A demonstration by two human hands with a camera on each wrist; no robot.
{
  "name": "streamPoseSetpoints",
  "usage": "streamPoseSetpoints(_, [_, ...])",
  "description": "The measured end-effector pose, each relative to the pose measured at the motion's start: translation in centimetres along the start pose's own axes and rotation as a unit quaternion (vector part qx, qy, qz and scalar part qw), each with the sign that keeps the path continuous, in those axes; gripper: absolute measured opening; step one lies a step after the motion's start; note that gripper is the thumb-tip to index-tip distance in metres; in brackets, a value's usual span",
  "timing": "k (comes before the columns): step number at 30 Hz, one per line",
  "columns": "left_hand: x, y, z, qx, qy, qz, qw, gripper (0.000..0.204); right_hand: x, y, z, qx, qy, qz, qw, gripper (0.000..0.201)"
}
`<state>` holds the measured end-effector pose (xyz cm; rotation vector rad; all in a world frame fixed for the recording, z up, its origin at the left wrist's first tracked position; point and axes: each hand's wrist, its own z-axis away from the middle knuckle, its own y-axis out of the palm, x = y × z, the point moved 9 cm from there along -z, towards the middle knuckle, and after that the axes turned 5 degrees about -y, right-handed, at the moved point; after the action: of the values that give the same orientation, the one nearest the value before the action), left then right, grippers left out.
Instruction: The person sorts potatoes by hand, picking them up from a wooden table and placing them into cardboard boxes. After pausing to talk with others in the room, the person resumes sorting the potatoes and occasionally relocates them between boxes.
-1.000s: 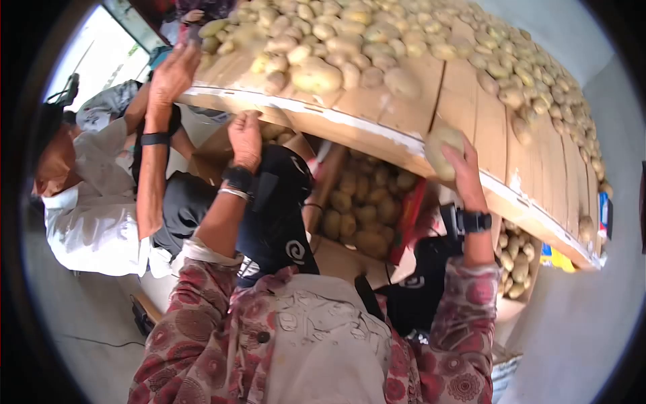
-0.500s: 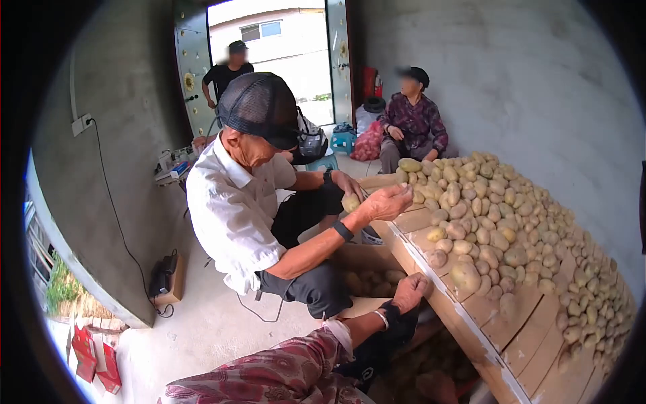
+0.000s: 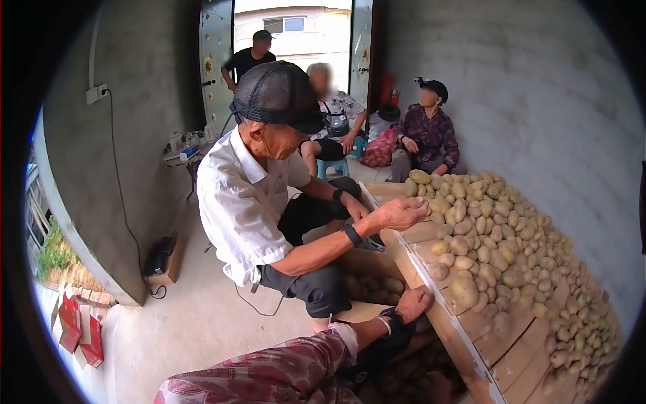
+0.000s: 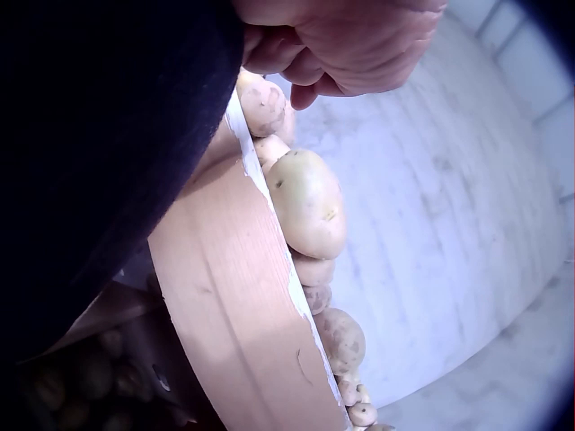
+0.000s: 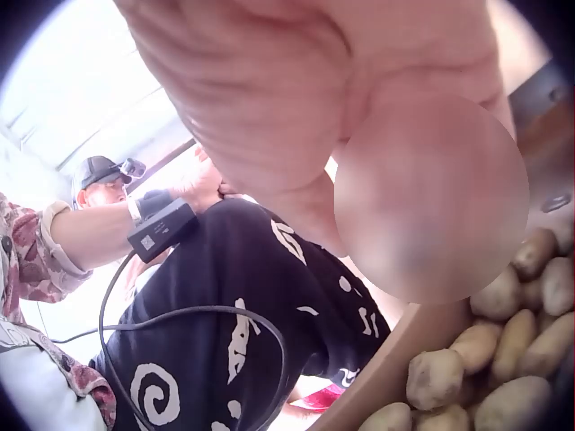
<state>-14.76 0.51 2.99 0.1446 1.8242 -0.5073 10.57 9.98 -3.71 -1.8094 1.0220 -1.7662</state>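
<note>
Left hand [image 3: 412, 304], right of centre: fingers were loosely curled, nothing visibly held | Right hand [image 5: 296, 99], upper frame: finger state could not be told | Potatoes [image 5: 435, 378]: some lay boxed, lower right; large heap [image 3: 494, 236], right, was unboxed

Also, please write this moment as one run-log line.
left hand: curled, at white-edged tan wooden tabletop | right hand: near oval pale-brown potatoes | right grip: obscured

Potatoes [image 3: 501, 232] are heaped along the far edge of the worktop [image 3: 471, 322]; more potatoes are held in boxes [image 3: 373, 262] below its near edge.
</note>
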Motion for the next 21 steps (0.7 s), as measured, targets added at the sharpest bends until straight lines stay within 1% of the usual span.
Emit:
streamPoseSetpoints(2, [-0.2, 0.0, 0.1, 0.001, 0.01, 0.0, 1.0, 0.017, -0.3, 0.3, 0.3, 0.009, 0.004, -0.005, 1.0, 0.035])
streamPoseSetpoints(4, [-0.1, 0.2, 0.2, 0.003, -0.001, -0.017, 1.0, 0.017, 0.4, -0.5, 0.8, -0.019, -0.021, 0.029, 0.999, 0.031])
streamPoseSetpoints(5, [0.0, 0.5, 0.3, 0.007, -0.002, -0.017, 1.0, 0.017, 0.6, -0.8, 0.9, -0.02, -0.017, 0.029, 0.999, 0.031])
streamPoseSetpoints(7, [-0.5, 0.4, 0.3, 0.004, 0.035, -0.006, 0.999, 0.017, 2.1, -2.0, 0.6, -0.042, -0.052, 0.043, 0.997, 0.028])
streamPoseSetpoints(9, [-0.2, 0.7, 0.3, 0.012, 0.042, -0.008, 0.999, 0.016, 2.1, -2.4, 0.8, -0.04, -0.056, 0.059, 0.996, 0.027])
streamPoseSetpoints(11, [-0.7, -0.1, 0.3, -0.051, 0.07, -0.008, 0.996, 0.015, 2.4, -2.7, 0.5, -0.041, -0.063, 0.072, 0.995, 0.026])
streamPoseSetpoints(12, [-1.2, -0.5, 0.7, -0.077, 0.069, -0.002, 0.995, 0.012, 2.7, -2.8, 0.5, -0.04, -0.064, 0.058, 0.995, 0.027])
streamPoseSetpoints(13, [-0.7, -0.1, 0.6, -0.073, 0.066, -0.001, 0.995, 0.012, 2.7, -2.9, 0.7, -0.038, -0.065, 0.044, 0.996, 0.028])
streamPoseSetpoints(15, [0.4, 0.6, -0.2, -0.021, 0.039, 0.037, 0.998, 0.013, 2.5, -2.7, 0.8, -0.038, -0.065, 0.049, 0.996, 0.028])
streamPoseSetpoints(17, [1.0, 1.0, -0.3, -0.018, 0.026, 0.064, 0.997, 0.015, 2.1, -2.5, 0.7, -0.037, -0.065, 0.056, 0.996, 0.029])
streamPoseSetpoints(19, [1.8, 1.2, -0.5, -0.017, -0.002, 0.039, 0.999, 0.015, 1.0, -1.9, 0.5, -0.026, -0.022, 0.053, 0.998, 0.028])
streamPoseSetpoints(20, [1.2, 1.0, -0.4, -0.032, 0.041, 0.021, 0.998, 0.014, 1.0, -1.7, 0.4, -0.025, -0.021, 0.051, 0.998, 0.028])
streamPoseSetpoints(21, [0.9, 0.7, -0.3, -0.032, 0.039, 0.02, 0.999, 0.014, 1.0, -1.7, 0.4, -0.029, -0.02, 0.044, 0.998, 0.028])
